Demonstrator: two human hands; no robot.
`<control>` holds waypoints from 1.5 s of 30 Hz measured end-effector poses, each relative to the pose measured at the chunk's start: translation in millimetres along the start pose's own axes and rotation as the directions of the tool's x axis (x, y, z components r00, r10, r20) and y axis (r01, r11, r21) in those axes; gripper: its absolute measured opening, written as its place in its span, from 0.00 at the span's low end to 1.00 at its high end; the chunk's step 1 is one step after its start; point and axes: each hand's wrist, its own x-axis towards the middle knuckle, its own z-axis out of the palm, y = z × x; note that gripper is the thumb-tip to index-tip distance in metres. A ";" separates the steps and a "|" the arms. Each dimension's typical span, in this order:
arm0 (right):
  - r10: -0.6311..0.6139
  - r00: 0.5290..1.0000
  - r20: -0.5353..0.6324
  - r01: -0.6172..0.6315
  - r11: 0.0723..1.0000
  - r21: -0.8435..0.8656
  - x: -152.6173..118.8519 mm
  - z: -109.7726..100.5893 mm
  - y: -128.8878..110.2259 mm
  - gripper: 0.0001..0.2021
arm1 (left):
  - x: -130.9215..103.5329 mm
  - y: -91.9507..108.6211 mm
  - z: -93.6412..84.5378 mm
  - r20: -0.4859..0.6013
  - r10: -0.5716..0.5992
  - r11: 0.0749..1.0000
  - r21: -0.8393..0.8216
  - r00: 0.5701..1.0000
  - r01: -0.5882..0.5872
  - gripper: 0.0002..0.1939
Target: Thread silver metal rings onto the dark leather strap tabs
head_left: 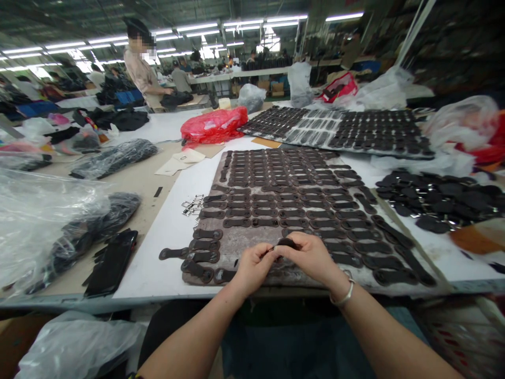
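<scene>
Both my hands meet over the near part of a grey-brown board [236,239] covered with rows of dark leather tabs [264,213], each narrow in the middle with rounded ends. Between the fingers of my left hand [254,266] and my right hand [313,258] is a dark leather tab [286,242], bent so its rounded end shows on top. Fingers of both hands are pinched on it and hide most of it. Small silver metal buckles [193,205] lie in a loose heap left of the board.
A heap of black tabs with metal rings [437,197] lies at right. Behind the board rests a second loaded board [315,126], beside a red plastic bag [213,125]. A black phone [112,263] and plastic-wrapped bundles [114,158] are at left. Another person [144,71] stands farther back.
</scene>
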 end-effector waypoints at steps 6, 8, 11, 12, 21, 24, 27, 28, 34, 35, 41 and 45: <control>-0.108 0.991 -0.084 0.099 0.990 -0.098 -1.8 0.1 -4.5 0.15 | -0.4 0.6 1.6 -0.008 0.006 0.999 -0.033 1.000 -0.006 0.14; -0.090 0.994 -0.059 0.087 0.995 -0.053 -2.1 0.4 -4.8 0.13 | -0.1 0.4 1.5 -0.023 0.016 0.998 -0.057 1.000 -0.017 0.14; -0.036 0.999 0.007 0.035 0.995 0.090 -1.9 -1.2 -4.3 0.08 | 1.1 -1.2 1.0 -0.074 0.018 0.993 -0.113 0.997 -0.027 0.13; -0.033 0.999 0.006 0.033 0.994 0.101 -1.7 -2.2 -4.0 0.08 | 1.6 -2.0 0.9 -0.086 0.012 0.990 -0.139 0.996 -0.024 0.12; -0.131 0.988 -0.077 0.133 0.991 0.021 -3.2 -4.6 -8.5 0.11 | 2.5 -1.6 -0.7 -0.052 0.005 0.953 -0.302 0.999 -0.021 0.10; -0.062 0.998 -0.026 0.064 0.996 0.062 -2.6 -3.6 -5.6 0.14 | 4.1 -4.5 -5.9 -0.049 0.002 0.987 -0.163 0.999 -0.010 0.09; -0.024 0.999 -0.024 0.027 0.992 0.119 -2.1 -4.9 -2.4 0.12 | 5.1 -7.8 -9.4 -0.012 0.017 0.999 -0.045 1.000 -0.017 0.10; -0.054 0.998 -0.038 0.058 0.992 0.111 -2.2 -5.4 -1.8 0.13 | 4.7 -7.9 -9.9 0.006 0.020 1.000 -0.006 1.000 -0.020 0.11; -0.286 0.958 0.022 0.285 0.946 -0.155 -3.4 -6.6 2.0 0.14 | 0.9 -5.3 -9.6 0.092 0.032 0.984 0.172 0.995 -0.047 0.13; -0.300 0.954 0.025 0.299 0.937 -0.179 -3.6 -6.2 2.7 0.14 | 1.0 -4.9 -8.9 0.096 0.031 0.983 0.177 0.995 -0.048 0.13; -0.233 0.972 -0.025 0.230 0.970 -0.077 -4.0 -16.2 5.3 0.14 | -2.8 3.4 -0.1 0.049 -0.028 1.000 0.014 0.998 0.027 0.16; 0.013 0.940 -0.340 0.075 0.967 0.243 -2.3 -67.5 26.6 0.10 | -8.1 8.9 -3.3 -0.035 -0.079 0.982 -0.175 0.996 0.072 0.23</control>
